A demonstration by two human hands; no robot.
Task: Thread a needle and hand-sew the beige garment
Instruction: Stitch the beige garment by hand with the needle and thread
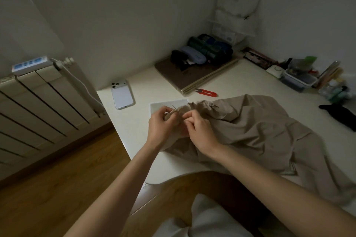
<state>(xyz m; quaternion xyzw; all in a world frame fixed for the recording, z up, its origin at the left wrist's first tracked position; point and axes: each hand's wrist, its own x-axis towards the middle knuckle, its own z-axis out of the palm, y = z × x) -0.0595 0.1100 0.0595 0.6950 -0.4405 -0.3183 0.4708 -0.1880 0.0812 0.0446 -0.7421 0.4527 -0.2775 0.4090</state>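
- Head view: the garment (260, 127) lies on the worktop (221, 79), its bunched edge lifted.
- Left hand (161, 124) fingers grip that edge; right hand (200, 132) fingers pinch the garment alongside.
- A needle (174, 108) pokes up there, so threading looks done and stitching is likely underway.

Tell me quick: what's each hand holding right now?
Left hand: pinches the garment beside the needle.
Right hand: pinches the garment too.
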